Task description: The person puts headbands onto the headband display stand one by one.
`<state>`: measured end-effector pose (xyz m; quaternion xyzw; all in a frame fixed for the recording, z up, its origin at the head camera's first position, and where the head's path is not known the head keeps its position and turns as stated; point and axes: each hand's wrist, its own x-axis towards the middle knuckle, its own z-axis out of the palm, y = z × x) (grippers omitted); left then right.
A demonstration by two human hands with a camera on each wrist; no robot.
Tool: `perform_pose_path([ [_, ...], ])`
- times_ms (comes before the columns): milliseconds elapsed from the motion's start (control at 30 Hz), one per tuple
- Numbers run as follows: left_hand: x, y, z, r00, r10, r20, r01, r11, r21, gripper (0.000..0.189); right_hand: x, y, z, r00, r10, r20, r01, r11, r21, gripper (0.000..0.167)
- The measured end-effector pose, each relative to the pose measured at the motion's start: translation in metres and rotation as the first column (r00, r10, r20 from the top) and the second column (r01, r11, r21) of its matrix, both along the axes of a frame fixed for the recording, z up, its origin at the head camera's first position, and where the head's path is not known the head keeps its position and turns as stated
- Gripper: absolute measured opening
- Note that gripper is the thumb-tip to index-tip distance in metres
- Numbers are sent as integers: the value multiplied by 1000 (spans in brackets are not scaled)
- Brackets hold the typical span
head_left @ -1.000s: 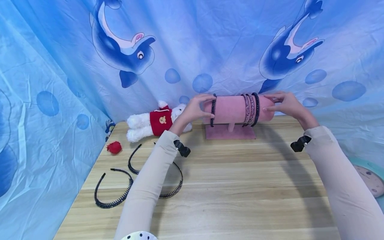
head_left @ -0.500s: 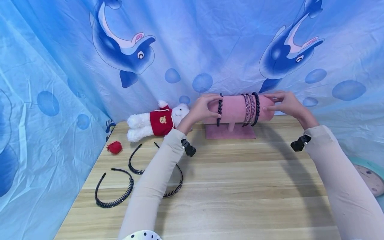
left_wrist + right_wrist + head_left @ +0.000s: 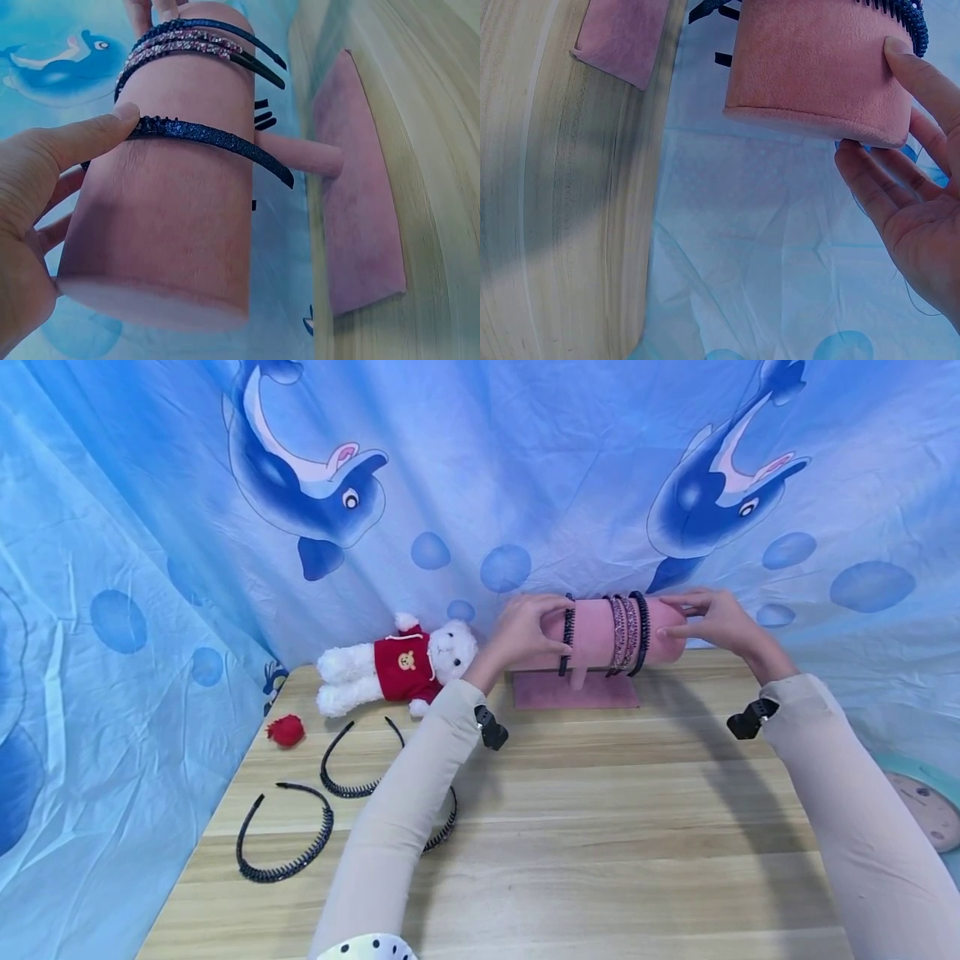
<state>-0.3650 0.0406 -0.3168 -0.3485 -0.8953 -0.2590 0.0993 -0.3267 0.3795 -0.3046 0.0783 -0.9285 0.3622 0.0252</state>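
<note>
A pink velvet headband stand (image 3: 592, 631), a padded roll on a post and flat base, is at the back of the table. My left hand (image 3: 525, 631) grips a dark toothed headband (image 3: 567, 639) on the roll's left part, the thumb on its front in the left wrist view and the other fingers partly hidden behind. Two pink glittery headbands (image 3: 624, 635) and another dark headband (image 3: 642, 635) hang together towards the right. My right hand (image 3: 712, 622) holds the roll's right end, thumb on the near side and fingers round the far side.
Several things lie at the left of the wooden table (image 3: 600, 843): dark headbands (image 3: 285, 868), a red fuzzy ball (image 3: 286, 730) and a white plush bear (image 3: 450, 652) in a red top. A blue dolphin-print curtain (image 3: 465, 468) hangs behind.
My left hand has slid its dark headband to the right along the roll, nearer the glittery ones. My right hand has stayed at the roll's right end.
</note>
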Motion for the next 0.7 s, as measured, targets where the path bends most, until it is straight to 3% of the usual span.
perform_pose_path([
  [300, 5, 20, -1, 999, 33, 15, -33, 999, -16, 80, 0, 0, 1, 1000, -10, 21, 10, 1000, 15, 72],
  [567, 10, 35, -5, 995, 78, -62, -81, 995, -57, 80, 0, 1, 1, 1000, -7, 16, 7, 1000, 16, 71],
  [700, 11, 39, -4, 993, 96, -67, -100, 993, -65, 80, 0, 0, 1, 1000, -9, 15, 9, 1000, 14, 72],
])
